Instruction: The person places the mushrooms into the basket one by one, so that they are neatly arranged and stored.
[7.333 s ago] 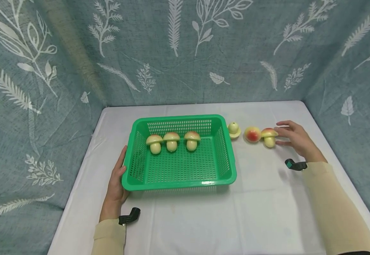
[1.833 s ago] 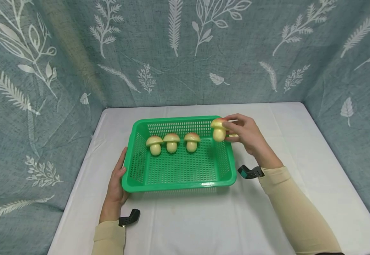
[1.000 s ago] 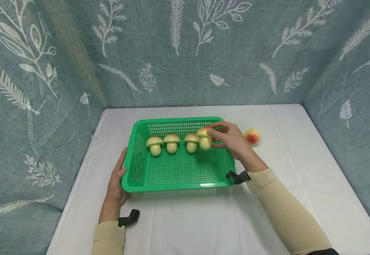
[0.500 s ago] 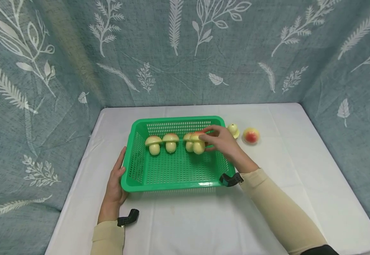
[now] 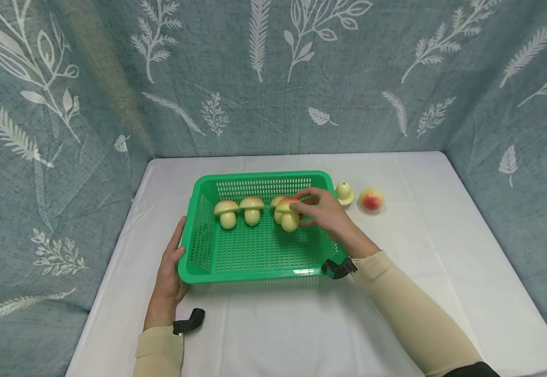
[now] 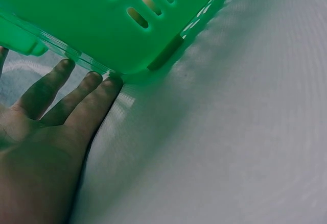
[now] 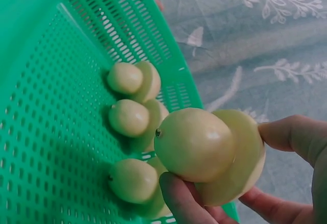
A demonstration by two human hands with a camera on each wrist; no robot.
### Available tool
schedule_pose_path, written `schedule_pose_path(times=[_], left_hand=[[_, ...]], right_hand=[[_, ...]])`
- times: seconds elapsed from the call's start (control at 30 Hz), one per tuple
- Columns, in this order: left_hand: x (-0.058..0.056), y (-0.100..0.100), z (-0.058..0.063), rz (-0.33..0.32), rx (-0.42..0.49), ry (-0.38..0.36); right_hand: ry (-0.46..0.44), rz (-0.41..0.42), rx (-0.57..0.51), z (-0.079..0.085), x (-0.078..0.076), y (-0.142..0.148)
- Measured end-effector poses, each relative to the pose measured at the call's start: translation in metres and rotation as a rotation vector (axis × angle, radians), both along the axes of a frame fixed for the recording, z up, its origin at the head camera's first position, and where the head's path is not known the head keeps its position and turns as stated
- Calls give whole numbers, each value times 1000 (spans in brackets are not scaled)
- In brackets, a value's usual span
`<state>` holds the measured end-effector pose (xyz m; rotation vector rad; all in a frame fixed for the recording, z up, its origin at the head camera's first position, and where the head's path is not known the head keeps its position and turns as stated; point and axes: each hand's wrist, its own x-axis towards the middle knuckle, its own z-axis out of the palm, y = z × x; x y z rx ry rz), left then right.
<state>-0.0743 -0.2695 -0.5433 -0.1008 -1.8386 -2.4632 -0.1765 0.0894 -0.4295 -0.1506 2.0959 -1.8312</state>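
My right hand [image 5: 326, 213] pinches a toy mushroom [image 5: 290, 222] by its cap, above the inside of the green basket [image 5: 264, 274]. In the right wrist view this mushroom [image 7: 196, 145] hangs with its pale stem toward the camera, thumb and fingers around the cap's edge. Behind it a mushroom [image 5: 277, 201] in the basket is partly hidden. Two more mushrooms lie to the left, the outer one [image 5: 228, 219] close to its neighbour [image 5: 252, 216]. My left hand [image 5: 167, 275] rests against the basket's left side. Straight fingers [image 6: 84, 101] touch the wall in the left wrist view.
Right of the basket, on the white cloth-covered table [image 5: 419, 220], a mushroom [image 5: 343, 192] lies close to the rim. Farther right is another rounded red-and-yellow piece [image 5: 371, 200], probably a mushroom seen cap-up. A leaf-patterned curtain [image 5: 273, 94] stands behind the table.
My right hand has carried the mushroom from the table on the right over the rim into the basket, then slightly left and toward me. My left hand stays at the basket's side.
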Motion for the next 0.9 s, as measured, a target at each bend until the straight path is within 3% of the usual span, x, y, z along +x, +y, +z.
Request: schedule_pose_path(times=[0.9], left_hand=[[-2,-2,-2,-8,-2,-10]], right_hand=[[-29,176,182,-3,-7,-5]])
